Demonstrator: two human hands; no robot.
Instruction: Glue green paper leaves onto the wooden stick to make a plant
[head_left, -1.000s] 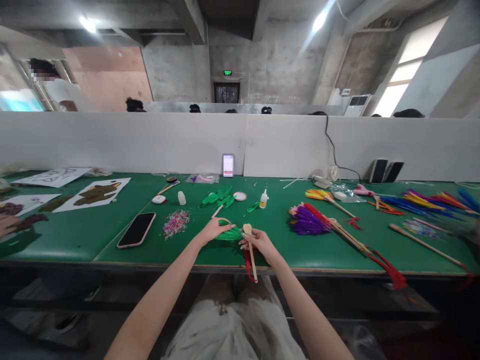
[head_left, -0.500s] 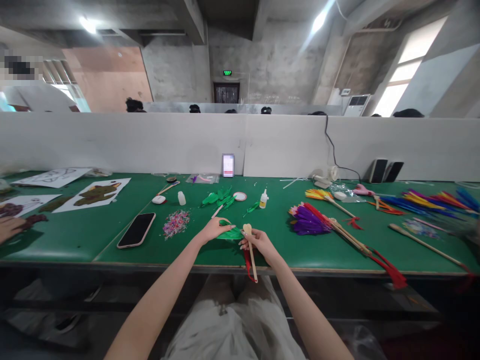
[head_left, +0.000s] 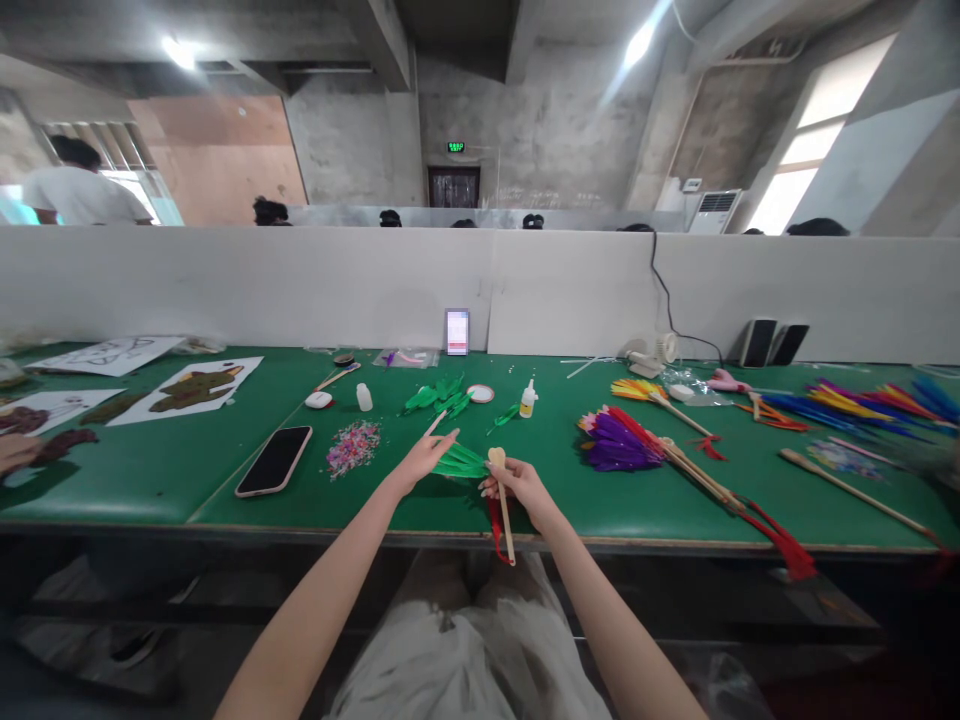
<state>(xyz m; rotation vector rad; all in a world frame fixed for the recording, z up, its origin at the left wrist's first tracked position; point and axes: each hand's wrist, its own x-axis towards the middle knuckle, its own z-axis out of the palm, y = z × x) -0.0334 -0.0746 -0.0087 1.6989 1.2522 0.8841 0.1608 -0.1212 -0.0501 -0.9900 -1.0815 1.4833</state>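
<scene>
My right hand grips a small feather fan by its pale wooden handle, which has a heart-shaped top and a red tassel. Green feathers spread leftward from this fan. At their outer tips my left hand has its fingers closed on the feathers, one finger reaching up and forward. A thin pale pink stick shows just above the left hand; whether the hand holds it is unclear. Beyond lie loose green feathers and a small glue bottle.
Left are a phone, colourful sequins and a white bottle. A purple and red feather fan lies right, near a yellow one. A lit phone leans on the white partition. Another person's hand is far left.
My left hand has shifted slightly left and outward along the green feathers, which now lie straighter and show more of their length. My right hand and the handle are nearly still.
</scene>
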